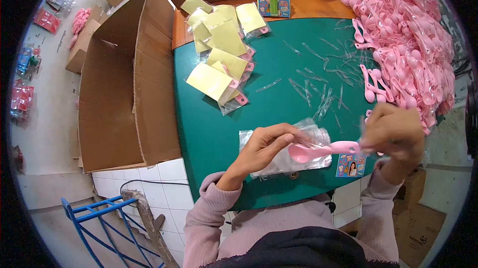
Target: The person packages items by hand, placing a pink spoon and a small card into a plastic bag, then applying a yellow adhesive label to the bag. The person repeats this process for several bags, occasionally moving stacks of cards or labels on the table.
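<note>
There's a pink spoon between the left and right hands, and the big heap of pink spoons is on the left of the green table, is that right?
Not quite: the head view shows the heap of pink spoons on the right of the green table.

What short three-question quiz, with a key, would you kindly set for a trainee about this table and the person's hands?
1. Multiple choice: what colour is the spoon between the left hand and the right hand?
a) blue
b) pink
c) yellow
2. True or false: the large spoon heap lies to the right of the yellow cards in the picture.
3. Short answer: what lies on the green table, just below the spoon's handle in the picture?

Key: 1 b; 2 true; 3 a blue picture card.
</note>
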Demonstrator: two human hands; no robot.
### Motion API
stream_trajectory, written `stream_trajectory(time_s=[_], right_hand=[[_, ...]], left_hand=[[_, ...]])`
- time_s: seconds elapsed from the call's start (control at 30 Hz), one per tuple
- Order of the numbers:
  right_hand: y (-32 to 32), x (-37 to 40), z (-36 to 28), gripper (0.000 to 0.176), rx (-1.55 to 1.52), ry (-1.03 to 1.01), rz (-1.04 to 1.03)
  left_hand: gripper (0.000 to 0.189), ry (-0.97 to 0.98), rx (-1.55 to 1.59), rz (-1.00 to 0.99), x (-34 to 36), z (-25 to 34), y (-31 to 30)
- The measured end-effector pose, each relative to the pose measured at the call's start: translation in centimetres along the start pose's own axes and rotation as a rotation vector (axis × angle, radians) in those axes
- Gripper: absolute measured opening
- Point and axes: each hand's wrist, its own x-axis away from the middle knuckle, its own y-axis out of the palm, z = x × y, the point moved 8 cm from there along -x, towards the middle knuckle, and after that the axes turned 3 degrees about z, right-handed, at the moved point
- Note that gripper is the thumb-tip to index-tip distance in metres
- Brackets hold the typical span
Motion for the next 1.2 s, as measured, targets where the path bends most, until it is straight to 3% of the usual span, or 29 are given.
stream_trajectory(time_s=[0.07, 0.2, 0.27, 0.33, 0.37, 0.43, 0.47, 0.53, 0.57, 0.63, 0.67, 0.7, 0.77, 0.8, 0.83, 0.9, 0.93, 1.0, 1.07, 1.13, 1.2], right_hand=[[-1.2, -0.6, -0.3, 0.014, -0.276, -0.098, -0.022], [1.6, -1.6, -0.7, 0.006, -0.169, -0.081, -0.053], [0.7, -0.6, 2.3, 0.015, -0.106, -0.132, 0.047], [-2.7, 2.4, 12.9, 0.025, 0.247, -0.113, 0.268], [-3.3, 2.2, 16.9, 0.03, 0.436, -0.08, 0.275], [-1.4, -1.3, 17.8, 0.029, 0.694, 0.022, 0.09], [-1.8, -1.2, 17.5, 0.029, 0.695, 0.019, 0.092], [-4.6, 0.0, 18.0, 0.029, 0.271, 0.275, 0.282], [-4.6, 0.2, 17.2, 0.029, 0.27, 0.27, 0.27], [-6.1, 2.1, 15.5, 0.032, 0.801, 0.44, 0.393], [-6.0, 2.8, 14.8, 0.037, 1.096, 0.586, 0.335], [-6.5, 3.8, 14.4, 0.037, 1.099, 0.597, 0.337], [-3.4, 5.9, 16.7, 0.038, 0.253, 0.626, -0.08], [-3.7, 5.3, 15.3, 0.036, 0.149, 0.454, 0.023], [-3.6, 5.7, 14.7, 0.036, 0.153, 0.468, 0.029], [-4.2, 5.2, 9.6, 0.034, 1.576, 0.219, 0.141], [-5.1, 6.7, 11.2, 0.037, 1.031, 0.35, 0.153], [-2.4, 10.0, 11.0, 0.035, 0.249, 0.462, 0.005], [2.1, 11.6, 8.6, 0.037, 0.238, 0.593, -0.325], [4.0, 12.6, 7.0, 0.041, 0.453, 0.591, -0.256], [5.2, 14.1, 7.3, 0.045, 0.447, 0.63, -0.176]], left_hand=[[0.023, 0.065, 0.027, 0.021, 0.3, 0.9, 0.0], [0.02, 0.179, 0.091, 0.046, 0.9, 1.6, 0.4], [0.018, 0.208, 0.193, 0.126, 1.4, 0.4, -0.4], [0.016, 0.253, 0.35, 0.208, 2.0, -0.5, -1.4], [0.016, 0.249, 0.352, 0.194, 1.8, 0.0, -1.3], [0.012, 0.414, 0.379, 0.139, 1.9, 3.0, -1.0], [0.011, 0.394, 0.279, 0.209, 2.2, 3.5, -1.9], [0.012, 0.427, 0.282, 0.223, 2.7, 4.2, -2.7], [0.013, 0.457, 0.287, 0.241, 3.2, 4.5, -3.2], [0.015, 0.496, 0.253, 0.221, 3.7, 5.5, -4.4], [0.015, 0.484, 0.264, 0.299, 4.0, 6.3, -5.2], [0.016, 0.478, 0.277, 0.375, 4.1, 6.6, -6.1], [0.018, 0.479, 0.199, 0.308, 4.0, 6.2, -6.0], [0.018, 0.409, 0.176, 0.304, 3.8, 5.6, -6.0], [0.02, 0.342, 0.153, 0.298, 3.6, 4.9, -5.8], [0.026, 0.289, 0.173, 0.374, 3.7, 4.2, -5.9], [0.029, 0.196, 0.18, 0.44, 3.7, 3.4, -6.1], [0.036, 0.029, 0.162, 0.546, 4.1, 2.2, -6.2], [0.034, -0.013, 0.167, 0.486, 4.5, 1.0, -6.5], [0.034, -0.067, 0.2, 0.428, 4.4, 0.1, -6.0], [0.033, -0.052, 0.215, 0.374, 3.9, 0.1, -5.3]])
